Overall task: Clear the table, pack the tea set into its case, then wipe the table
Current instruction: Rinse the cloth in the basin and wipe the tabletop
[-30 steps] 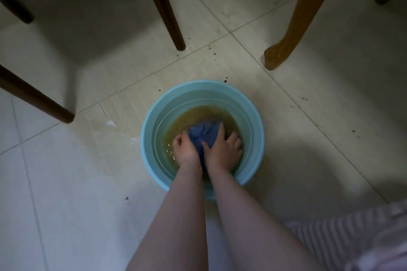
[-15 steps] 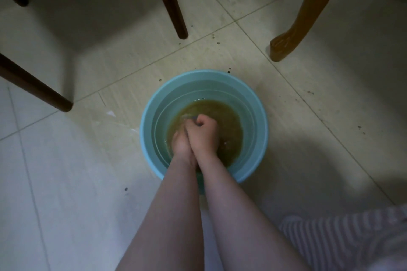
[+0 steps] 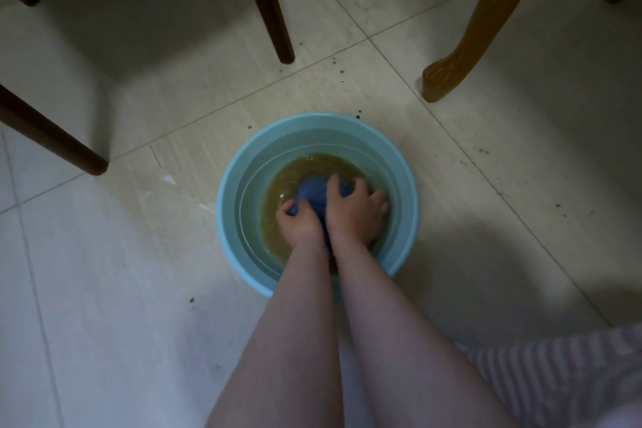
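Observation:
A light blue basin (image 3: 404, 181) stands on the tiled floor, holding murky yellow-brown water. A blue cloth (image 3: 314, 192) lies bunched in the water. My left hand (image 3: 300, 224) grips the cloth's near left part with curled fingers. My right hand (image 3: 354, 210) lies over the cloth's right side, fingers curled round it. Part of the cloth is hidden under both hands.
Dark wooden chair legs (image 3: 274, 28) stand behind the basin and at the left (image 3: 69, 153). A lighter curved table leg (image 3: 451, 69) stands at the back right. Small dark crumbs dot the tiles. A striped fabric (image 3: 556, 375) shows at the lower right.
Half a second ago my hands were clenched together over the cloth in the middle of the basin. Now they have spread apart, and the blue cloth shows again between them.

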### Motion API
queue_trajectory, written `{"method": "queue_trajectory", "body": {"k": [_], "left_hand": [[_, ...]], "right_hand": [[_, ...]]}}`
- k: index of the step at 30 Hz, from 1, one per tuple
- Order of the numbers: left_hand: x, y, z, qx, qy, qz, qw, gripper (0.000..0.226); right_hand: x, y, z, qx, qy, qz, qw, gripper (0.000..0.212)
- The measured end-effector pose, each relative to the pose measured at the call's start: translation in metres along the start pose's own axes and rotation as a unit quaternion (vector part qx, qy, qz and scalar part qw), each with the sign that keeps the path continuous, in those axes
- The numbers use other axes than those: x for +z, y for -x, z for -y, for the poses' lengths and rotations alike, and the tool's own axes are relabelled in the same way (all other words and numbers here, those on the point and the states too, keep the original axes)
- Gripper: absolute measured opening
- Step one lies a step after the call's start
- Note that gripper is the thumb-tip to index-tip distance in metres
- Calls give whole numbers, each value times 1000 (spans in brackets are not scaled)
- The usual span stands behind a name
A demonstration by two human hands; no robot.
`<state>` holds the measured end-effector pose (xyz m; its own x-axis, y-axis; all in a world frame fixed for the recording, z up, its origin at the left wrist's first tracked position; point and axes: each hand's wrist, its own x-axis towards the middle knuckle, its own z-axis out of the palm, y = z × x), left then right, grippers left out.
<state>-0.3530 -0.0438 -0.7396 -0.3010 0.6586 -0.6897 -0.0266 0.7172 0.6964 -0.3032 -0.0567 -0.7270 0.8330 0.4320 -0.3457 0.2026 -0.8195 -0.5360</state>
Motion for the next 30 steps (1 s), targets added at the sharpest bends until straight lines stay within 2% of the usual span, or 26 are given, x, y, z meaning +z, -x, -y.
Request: {"method": "queue_trajectory", "body": {"k": [2, 3, 4, 5, 7, 8, 10, 12, 14, 16, 19, 24, 27, 30], "left_hand": [[-7, -6, 4, -12, -37, -12, 999, 30], [-10, -7, 5, -21, -33, -12, 999, 29], [-14, -8, 6, -17, -24, -8, 1000, 28], [-16, -9, 7, -26, -5, -1, 1000, 29], [-22, -15, 9, -77, 59, 33, 995, 35], [-23, -21, 11, -96, 76, 54, 991, 42], [-26, -25, 13, -95, 90, 84, 988, 50], [-27, -19, 9, -78, 115, 114, 984, 51], [-29, -7, 3, -105, 162, 174, 966, 61], [-30, -4, 4, -134, 204, 213, 946, 60], [-32, 5, 1, -134, 250, 224, 932, 45], [-33, 18, 7, -163, 227, 208, 937, 34], [-22, 24, 7, -113, 236, 165, 951, 22], [-13, 11, 11, 4, 99, 11, 995, 22]], "right_hand": [[5, 12, -9, -44, 139, 83, 986, 65], [9, 15, -14, -55, 151, 110, 981, 63], [14, 16, -17, -45, 118, 134, 983, 54], [17, 16, -17, -17, 23, 152, 988, 41], [18, 20, -13, 26, -177, 170, 969, 13], [18, 23, -10, 38, -237, 173, 955, 9], [14, 31, -3, 51, -319, 183, 928, 22], [14, 35, 3, 27, -345, 204, 916, 38], [18, 34, 5, -29, -297, 211, 931, 46], [15, 34, 11, -87, -211, 199, 953, 43], [7, 33, 18, -156, -134, 159, 966, 40], [6, 29, 5, -178, -19, 66, 982, 36], [10, 20, -3, -171, -19, -17, 985, 33], [12, 8, -11, -136, 10, -66, 988, 36]]}}
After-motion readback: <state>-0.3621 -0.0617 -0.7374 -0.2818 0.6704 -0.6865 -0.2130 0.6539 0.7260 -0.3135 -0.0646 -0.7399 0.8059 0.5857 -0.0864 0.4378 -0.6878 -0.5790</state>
